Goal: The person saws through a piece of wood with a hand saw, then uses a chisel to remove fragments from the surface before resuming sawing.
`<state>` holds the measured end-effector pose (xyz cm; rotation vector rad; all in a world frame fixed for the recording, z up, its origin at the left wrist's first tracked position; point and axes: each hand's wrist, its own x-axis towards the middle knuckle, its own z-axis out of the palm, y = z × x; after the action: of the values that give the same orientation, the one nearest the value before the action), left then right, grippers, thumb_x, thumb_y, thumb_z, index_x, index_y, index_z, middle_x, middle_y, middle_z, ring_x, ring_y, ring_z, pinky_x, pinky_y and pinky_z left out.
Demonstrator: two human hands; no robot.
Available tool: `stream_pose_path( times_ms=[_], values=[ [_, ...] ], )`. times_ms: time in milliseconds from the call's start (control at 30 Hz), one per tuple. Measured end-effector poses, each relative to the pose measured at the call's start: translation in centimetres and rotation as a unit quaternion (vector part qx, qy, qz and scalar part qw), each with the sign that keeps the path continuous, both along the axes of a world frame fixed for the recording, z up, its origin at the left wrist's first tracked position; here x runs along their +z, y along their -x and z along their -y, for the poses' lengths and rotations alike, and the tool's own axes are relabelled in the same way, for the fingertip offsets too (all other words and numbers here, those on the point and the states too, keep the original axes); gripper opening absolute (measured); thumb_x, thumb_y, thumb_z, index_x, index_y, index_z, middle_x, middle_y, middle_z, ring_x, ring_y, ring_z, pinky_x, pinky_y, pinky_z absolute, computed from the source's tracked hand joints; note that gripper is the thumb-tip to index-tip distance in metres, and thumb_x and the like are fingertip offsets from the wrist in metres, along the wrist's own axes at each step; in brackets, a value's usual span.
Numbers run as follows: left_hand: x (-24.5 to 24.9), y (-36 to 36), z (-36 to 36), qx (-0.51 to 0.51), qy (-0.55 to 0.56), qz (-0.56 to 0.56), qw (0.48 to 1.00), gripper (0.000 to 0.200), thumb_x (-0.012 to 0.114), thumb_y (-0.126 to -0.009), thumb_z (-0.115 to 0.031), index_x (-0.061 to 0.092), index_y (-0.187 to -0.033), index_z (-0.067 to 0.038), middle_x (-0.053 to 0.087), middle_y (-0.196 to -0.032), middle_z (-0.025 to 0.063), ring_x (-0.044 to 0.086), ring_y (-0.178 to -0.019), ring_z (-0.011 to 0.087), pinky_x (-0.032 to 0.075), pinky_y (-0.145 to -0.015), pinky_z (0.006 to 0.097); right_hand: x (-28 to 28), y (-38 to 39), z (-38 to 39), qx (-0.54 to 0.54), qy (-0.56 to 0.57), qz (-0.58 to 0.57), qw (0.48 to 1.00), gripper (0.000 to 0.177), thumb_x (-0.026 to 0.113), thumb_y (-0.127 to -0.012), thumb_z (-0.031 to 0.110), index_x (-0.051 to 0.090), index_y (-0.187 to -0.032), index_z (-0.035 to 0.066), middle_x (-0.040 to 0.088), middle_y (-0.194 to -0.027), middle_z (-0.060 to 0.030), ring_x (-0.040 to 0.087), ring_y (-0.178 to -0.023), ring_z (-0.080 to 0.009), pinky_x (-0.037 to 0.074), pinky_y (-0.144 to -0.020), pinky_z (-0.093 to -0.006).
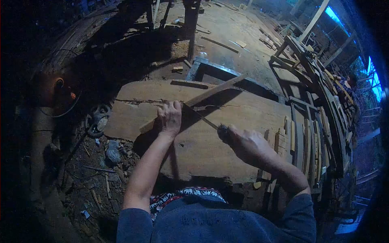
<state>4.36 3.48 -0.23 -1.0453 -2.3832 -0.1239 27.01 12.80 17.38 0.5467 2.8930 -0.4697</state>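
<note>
A long narrow wooden strip lies at a slant over a broad worn plank. My left hand is closed on the strip, its fingers bent over the wood. In my right hand, closed around a dark handle, is a long thin-bladed tool. Its blade points up and left, and the far end meets the strip just right of my left hand. Whether the blade is toothed, flat or a file cannot be made out. A long crack runs along the plank's far part.
A short wooden piece lies at the plank's far edge, by a metal-edged frame. Several wood strips are stacked at right, near a wooden rack. Scraps and a plastic bag lie at left. A person is at far right.
</note>
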Motion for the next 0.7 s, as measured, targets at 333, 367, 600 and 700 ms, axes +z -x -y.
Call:
stream_pose_path(
  times_ms=[333,367,600,700],
  values=[
    [-2.5,-2.2,0.7,0.004,0.049,-0.042,0.998,0.027,0.049,-0.081,-0.017,0.048,-0.104,-0.002,0.054,-0.087,0.0112,0.05,-0.081,0.0225,0.039,-0.069,0.0381,-0.7,-2.0,1.3,-0.024,0.031,0.042,0.998,0.022,0.048,-0.09,0.026,0.043,-0.101,0.008,0.058,-0.067,-0.0222,0.059,-0.064,-0.0427,0.044,-0.056,-0.0533],
    [-2.4,-2.4,0.8,0.007,0.07,-0.046,0.996,0.03,0.049,-0.08,-0.016,0.047,-0.106,-0.001,0.054,-0.087,0.0119,0.05,-0.082,0.0227,0.039,-0.07,0.0386,-1.1,-2.2,1.5,-0.026,0.029,0.044,0.998,0.022,0.048,-0.09,0.026,0.043,-0.101,0.008,0.058,-0.067,-0.0222,0.059,-0.064,-0.0427,0.044,-0.056,-0.0533],
    [-2.1,-1.8,0.8,-0.032,0.098,0.003,0.995,0.026,0.049,-0.081,-0.013,0.048,-0.104,-0.001,0.057,-0.09,0.0141,0.053,-0.083,0.0256,0.04,-0.078,0.0431,-1.7,-2.3,3.7,-0.046,0.012,0.042,0.998,0.021,0.047,-0.09,0.022,0.044,-0.102,0.006,0.059,-0.069,-0.0225,0.06,-0.067,-0.0422,0.047,-0.057,-0.051],
    [0.4,1.1,1.1,-0.116,0.082,0.11,0.984,0.021,0.049,-0.08,-0.011,0.05,-0.098,-0.002,0.061,-0.089,0.0158,0.056,-0.087,0.0291,0.04,-0.078,0.0455,-5.0,-2.6,4.2,-0.098,0.024,0.016,0.995,0.024,0.046,-0.091,0.025,0.046,-0.107,0.007,0.061,-0.078,-0.0211,0.06,-0.073,-0.0418,0.047,-0.061,-0.0499]
  ],
)
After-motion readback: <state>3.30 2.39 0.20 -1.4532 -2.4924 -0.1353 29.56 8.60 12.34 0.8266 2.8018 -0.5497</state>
